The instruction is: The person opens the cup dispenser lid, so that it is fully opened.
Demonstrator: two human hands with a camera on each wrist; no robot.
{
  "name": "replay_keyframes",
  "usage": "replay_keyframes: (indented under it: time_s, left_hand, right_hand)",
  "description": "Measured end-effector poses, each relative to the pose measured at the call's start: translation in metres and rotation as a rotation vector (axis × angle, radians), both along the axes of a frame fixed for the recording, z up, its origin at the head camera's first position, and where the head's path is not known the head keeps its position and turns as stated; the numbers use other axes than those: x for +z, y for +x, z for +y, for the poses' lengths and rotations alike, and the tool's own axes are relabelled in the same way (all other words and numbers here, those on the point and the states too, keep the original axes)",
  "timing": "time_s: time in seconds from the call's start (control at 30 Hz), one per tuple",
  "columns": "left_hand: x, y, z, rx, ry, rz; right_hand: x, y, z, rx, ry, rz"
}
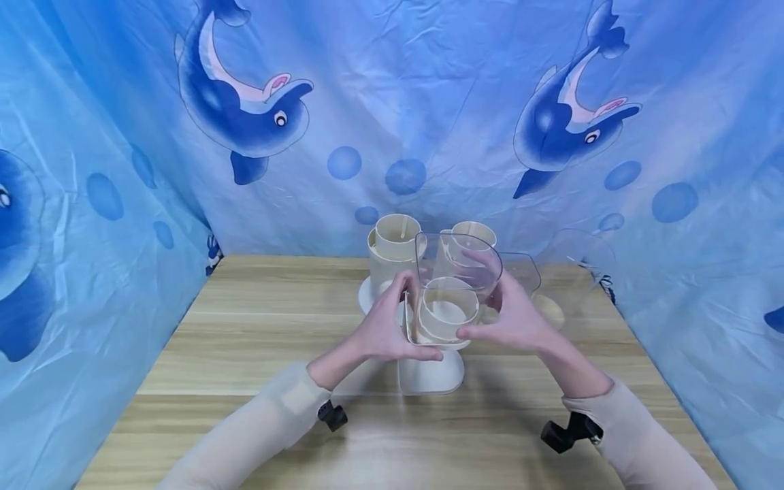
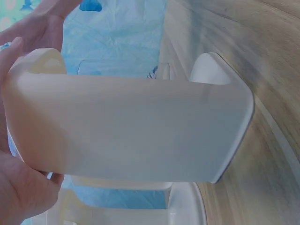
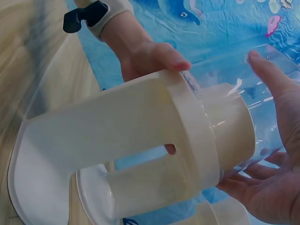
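Note:
A cream-white plastic stand (image 1: 433, 376) has a flat rounded foot, a broad upright back (image 2: 126, 126) and a ring-shaped collar (image 3: 199, 136) at its top. My left hand (image 1: 386, 325) grips it by the collar, thumb along the rim and a fingertip showing underneath. Over the short tube (image 3: 229, 126) that rises from the collar sits a clear plastic container (image 1: 459, 255), its lower edge at the collar. My right hand (image 1: 511, 316) holds this container from the right, thumb on one side and fingers spread around the other.
Behind my hands are two more cream-white stands, one at left (image 1: 392, 262) and one at right (image 1: 474, 235). Farther right are a clear container (image 1: 525, 267), a rounded clear piece (image 1: 578, 255) and a cream round piece (image 1: 549, 311). Blue dolphin-print cloth (image 1: 367, 88) encloses the wooden table (image 1: 257, 354).

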State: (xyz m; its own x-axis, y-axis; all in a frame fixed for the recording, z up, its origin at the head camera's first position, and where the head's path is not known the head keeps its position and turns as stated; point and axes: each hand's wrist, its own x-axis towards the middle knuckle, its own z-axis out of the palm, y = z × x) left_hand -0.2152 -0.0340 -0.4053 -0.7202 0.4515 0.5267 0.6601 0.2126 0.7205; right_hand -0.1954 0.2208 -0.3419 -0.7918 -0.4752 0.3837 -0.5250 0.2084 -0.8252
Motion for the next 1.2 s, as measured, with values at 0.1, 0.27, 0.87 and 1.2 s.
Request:
replay_keyframes:
  time_s: [0.1, 0.27, 0.87, 1.2]
  left_hand:
    - [-0.001, -0.003, 0.002, -0.007, 0.008, 0.009]
    - [-0.004, -0.007, 0.003, 0.004, -0.022, 0.042]
    - [0.002, -0.017, 0.006, -0.001, -0.108, 0.143]
    - [-0.004, -0.016, 0.006, -0.03, -0.06, 0.162]
  right_hand:
    - [-0.001, 0.0, -0.005, 0.002, 0.023, 0.019]
    - [0.002, 0.002, -0.008, -0.038, 0.074, 0.074]
    - [0.017, 0.006, -0.007, -0.223, 0.283, 0.193]
    - [0.012, -0.002, 0.0, -0.193, 0.27, 0.182]
